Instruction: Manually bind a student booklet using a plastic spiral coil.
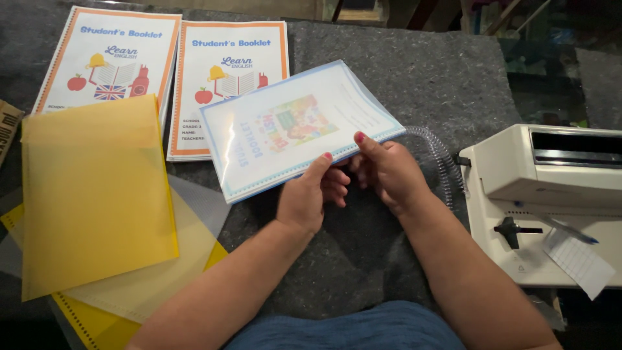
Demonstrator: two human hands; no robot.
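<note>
A booklet [295,126] with a clear plastic cover and a blue-edged, colourful front page is held tilted above the grey felt mat [414,71]. My left hand [310,193] grips its near long edge from below, thumb on top. My right hand [387,170] grips the same edge further right, thumb pressed on the cover. A clear plastic spiral binding comb [440,159] trails from the booklet's right corner, just beyond my right hand.
Two printed booklets [110,55] [223,65] with orange borders lie at the far left. A stack of yellow and clear plastic cover sheets [94,194] lies at the near left. A white comb binding machine [551,194] stands at the right.
</note>
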